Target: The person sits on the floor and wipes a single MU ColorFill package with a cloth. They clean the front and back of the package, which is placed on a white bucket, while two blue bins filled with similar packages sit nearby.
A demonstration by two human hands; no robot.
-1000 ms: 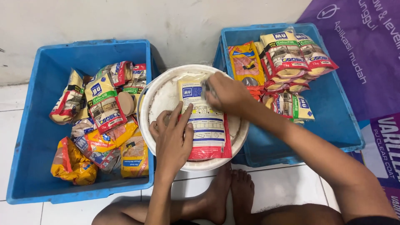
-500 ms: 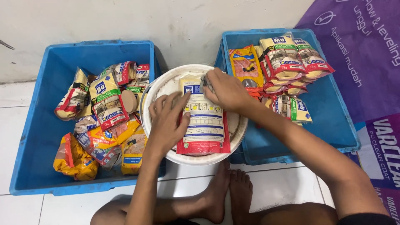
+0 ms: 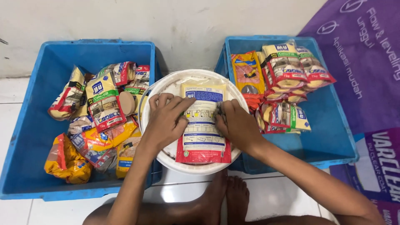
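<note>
A flat pouch [image 3: 203,125] with a white printed panel and a red bottom edge lies on top of a round white bucket [image 3: 166,155], which stands on the tiled floor between two blue crates. The pouch's long axis runs away from the person, its cream top toward the wall and its red end toward the person's bare feet [image 3: 227,196]. The left hand [image 3: 164,118] lies spread, palm down, over the pouch's left edge, fingers reaching onto the printed panel. The right hand [image 3: 235,123] sits at the pouch's right edge, closed around a small dark wad, perhaps a cloth [image 3: 219,111], pressed against the pouch's surface. The two hands flank the pouch from either side, about equally near, with the panel bare between them. The left crate [image 3: 25,137] holds a loose heap of yellow and cream pouches [image 3: 100,121]; the right crate [image 3: 333,137] holds similar pouches [image 3: 283,79] stacked more neatly against its far side. A purple printed banner [image 3: 366,62] lies to the right.
</note>
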